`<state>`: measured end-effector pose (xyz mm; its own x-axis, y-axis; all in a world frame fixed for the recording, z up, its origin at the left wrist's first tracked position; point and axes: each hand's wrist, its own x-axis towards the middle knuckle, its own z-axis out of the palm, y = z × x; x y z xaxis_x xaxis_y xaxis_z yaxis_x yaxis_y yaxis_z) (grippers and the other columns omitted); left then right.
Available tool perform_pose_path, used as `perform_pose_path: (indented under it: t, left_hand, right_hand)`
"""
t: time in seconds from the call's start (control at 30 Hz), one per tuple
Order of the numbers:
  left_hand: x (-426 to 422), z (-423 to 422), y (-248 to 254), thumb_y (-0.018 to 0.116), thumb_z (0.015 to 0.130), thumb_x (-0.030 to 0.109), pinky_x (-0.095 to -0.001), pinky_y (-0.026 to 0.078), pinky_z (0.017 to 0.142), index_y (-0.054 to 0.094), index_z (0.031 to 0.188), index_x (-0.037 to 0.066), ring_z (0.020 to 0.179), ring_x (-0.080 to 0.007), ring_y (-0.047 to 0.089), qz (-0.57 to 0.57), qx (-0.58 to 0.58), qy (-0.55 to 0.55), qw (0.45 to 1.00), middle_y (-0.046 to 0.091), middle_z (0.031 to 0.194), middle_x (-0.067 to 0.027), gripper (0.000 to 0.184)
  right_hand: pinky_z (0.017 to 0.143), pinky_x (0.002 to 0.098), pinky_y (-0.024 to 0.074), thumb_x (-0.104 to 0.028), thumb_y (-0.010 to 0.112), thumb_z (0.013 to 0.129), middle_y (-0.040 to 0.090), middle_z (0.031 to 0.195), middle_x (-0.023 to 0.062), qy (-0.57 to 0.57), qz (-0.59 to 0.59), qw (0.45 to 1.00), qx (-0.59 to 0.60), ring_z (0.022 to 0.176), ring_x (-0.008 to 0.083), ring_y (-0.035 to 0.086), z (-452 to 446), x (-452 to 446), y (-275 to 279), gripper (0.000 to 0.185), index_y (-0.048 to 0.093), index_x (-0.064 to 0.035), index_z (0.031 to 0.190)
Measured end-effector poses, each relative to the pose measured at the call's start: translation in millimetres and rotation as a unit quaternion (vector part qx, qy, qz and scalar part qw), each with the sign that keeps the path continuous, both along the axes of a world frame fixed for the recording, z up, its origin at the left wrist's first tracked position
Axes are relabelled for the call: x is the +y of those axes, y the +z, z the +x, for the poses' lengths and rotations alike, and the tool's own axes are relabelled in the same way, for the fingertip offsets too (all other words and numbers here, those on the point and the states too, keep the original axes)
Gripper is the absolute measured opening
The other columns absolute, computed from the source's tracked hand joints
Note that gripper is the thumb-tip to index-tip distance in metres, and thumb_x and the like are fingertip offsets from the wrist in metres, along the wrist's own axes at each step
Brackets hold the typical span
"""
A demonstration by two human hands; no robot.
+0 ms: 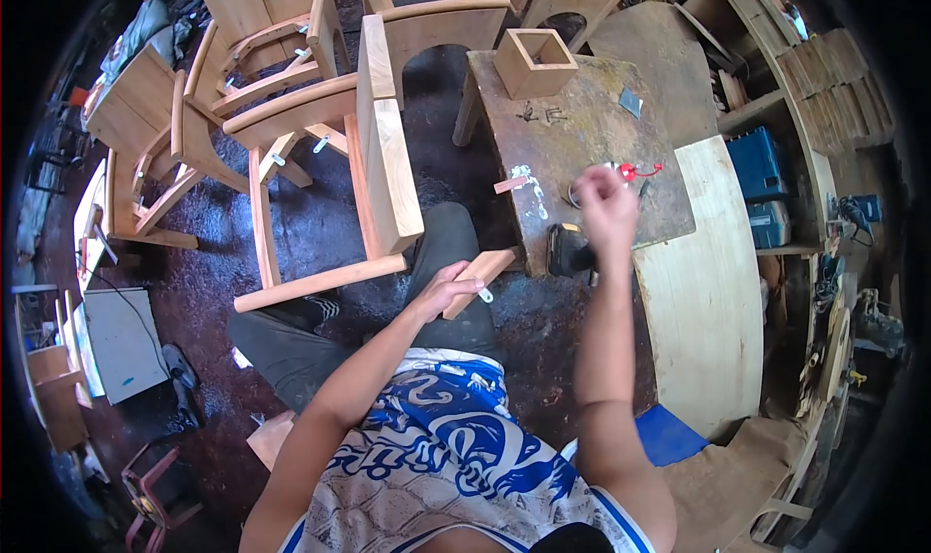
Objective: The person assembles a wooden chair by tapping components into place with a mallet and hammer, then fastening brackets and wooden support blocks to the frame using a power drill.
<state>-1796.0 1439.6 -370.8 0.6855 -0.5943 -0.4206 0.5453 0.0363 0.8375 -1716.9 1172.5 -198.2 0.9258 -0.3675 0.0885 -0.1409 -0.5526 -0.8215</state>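
My left hand [448, 289] is closed around a short wooden block [485, 268] above my lap. A small white bracket [486, 294] sticks out from the block's side. Over the worn worktable [582, 141], my right hand [609, 209] is raised with its fingers curled together in a pinch. Whatever it may hold is too small or blurred to make out. Beside it lies a red-nozzled item [635, 172], partly hidden by the hand. A wood strip [511, 185] rests by a white smear near the table's edge.
An unfinished wooden chair frame [396, 185] leans by my legs; several more chairs [262, 20] stand beyond. On the table are a square wooden box [535, 63] and a sandpaper-like blue piece [630, 102]. A black object [569, 251] is at its near edge. Shelves hold blue cases [761, 163].
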Motion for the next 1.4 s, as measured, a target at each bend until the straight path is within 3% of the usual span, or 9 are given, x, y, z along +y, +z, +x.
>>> perform_pose_path:
  t: [0.27, 0.3, 0.43, 0.5, 0.63, 0.9, 1.2, 1.33, 1.4]
  left_hand:
    - [-7.7, 1.8, -10.2, 0.076, 0.089, 0.033, -0.0284, 0.047, 0.092, 0.061, 0.132, 0.0, 0.098, -0.0128, 0.063, -0.029, 0.042, 0.021, 0.998, 0.069, 0.104, -0.0055, 0.056]
    - [-7.9, 0.9, -5.5, 0.075, 0.09, 0.032, -0.0275, 0.048, 0.09, 0.062, 0.129, -0.001, 0.095, -0.0125, 0.064, -0.039, 0.052, 0.034, 0.997, 0.07, 0.102, -0.0054, 0.053]
    - [-8.4, 0.8, -11.2, 0.076, 0.09, 0.034, -0.0271, 0.047, 0.091, 0.064, 0.126, -0.002, 0.097, -0.0127, 0.064, -0.039, 0.048, 0.03, 0.998, 0.071, 0.106, -0.0063, 0.053]
    - [-8.2, 1.6, -11.1, 0.074, 0.092, 0.034, -0.0264, 0.047, 0.089, 0.065, 0.124, 0.0, 0.096, -0.0117, 0.064, -0.026, 0.017, 0.011, 0.999, 0.071, 0.103, -0.0057, 0.047]
    - [-5.5, 0.5, -5.8, 0.074, 0.092, 0.035, -0.0265, 0.047, 0.089, 0.066, 0.121, 0.001, 0.096, -0.0114, 0.064, -0.034, 0.028, 0.024, 0.999, 0.071, 0.104, -0.0057, 0.045]
    - [-2.5, 1.6, -8.0, 0.073, 0.093, 0.035, -0.0282, 0.047, 0.093, 0.066, 0.118, 0.001, 0.1, -0.0135, 0.066, -0.033, 0.033, 0.024, 0.999, 0.072, 0.105, -0.0068, 0.043]
    - [-1.5, 1.4, -10.0, 0.072, 0.093, 0.036, -0.0289, 0.046, 0.096, 0.066, 0.118, 0.001, 0.101, -0.0139, 0.065, -0.049, 0.036, 0.028, 0.998, 0.072, 0.106, -0.0073, 0.043]
    - [-1.2, 1.5, -9.2, 0.072, 0.093, 0.036, -0.029, 0.047, 0.095, 0.067, 0.117, 0.001, 0.102, -0.0139, 0.065, -0.05, 0.037, 0.021, 0.998, 0.072, 0.106, -0.0071, 0.042]
    - [-0.5, 2.1, -8.0, 0.073, 0.093, 0.035, -0.0289, 0.047, 0.094, 0.067, 0.116, 0.002, 0.101, -0.0138, 0.065, -0.047, 0.039, 0.017, 0.998, 0.072, 0.105, -0.0068, 0.041]
  right_hand:
    - [0.087, 0.0434, 0.057, -0.024, 0.064, 0.08, 0.076, 0.095, 0.0166, -0.066, -0.27, 0.953, 0.12, 0.095, 0.0371, 0.073, 78.7, -91.3, 0.1, 0.027, 0.08, -0.0122, 0.098]
    - [0.083, 0.0414, 0.0569, -0.027, 0.067, 0.078, 0.077, 0.086, 0.0143, -0.079, -0.295, 0.944, 0.122, 0.088, 0.0302, 0.075, 81.8, -93.0, -5.8, 0.029, 0.081, -0.012, 0.099]
    - [0.082, 0.0406, 0.0572, -0.026, 0.067, 0.078, 0.076, 0.083, 0.0151, -0.103, -0.3, 0.942, 0.107, 0.087, 0.0295, 0.076, 90.3, -96.9, -12.3, 0.027, 0.081, -0.0113, 0.095]
    - [0.087, 0.045, 0.057, -0.021, 0.062, 0.077, 0.074, 0.095, 0.0229, -0.066, -0.256, 0.947, 0.183, 0.095, 0.039, 0.073, 91.9, -97.8, -8.1, 0.026, 0.081, -0.013, 0.092]
    - [0.086, 0.0457, 0.0566, -0.02, 0.061, 0.075, 0.073, 0.094, 0.0253, -0.06, -0.243, 0.947, 0.202, 0.095, 0.04, 0.072, 92.3, -100.8, -11.5, 0.025, 0.081, -0.012, 0.089]
    - [0.056, 0.0346, 0.0516, -0.019, 0.062, 0.08, 0.069, 0.06, 0.0097, -0.033, -0.134, 0.96, 0.244, 0.055, 0.0164, 0.067, 95.1, -102.6, -5.1, 0.022, 0.077, -0.0047, 0.071]
    - [0.043, 0.0314, 0.0429, -0.016, 0.065, 0.085, 0.064, 0.054, 0.0065, -0.015, -0.091, 0.968, 0.235, 0.044, 0.0137, 0.057, 103.2, -110.2, -12.0, 0.026, 0.073, -0.0025, 0.065]
    - [0.043, 0.0318, 0.0436, -0.016, 0.064, 0.086, 0.065, 0.055, 0.0074, -0.002, -0.115, 0.956, 0.271, 0.044, 0.0143, 0.057, 107.5, -110.0, -5.4, 0.027, 0.073, -0.0014, 0.065]
    - [0.049, 0.0333, 0.0511, -0.015, 0.065, 0.08, 0.069, 0.06, 0.0102, 0.013, -0.119, 0.949, 0.293, 0.05, 0.0184, 0.066, 109.8, -110.2, -4.0, 0.021, 0.075, -0.0021, 0.067]
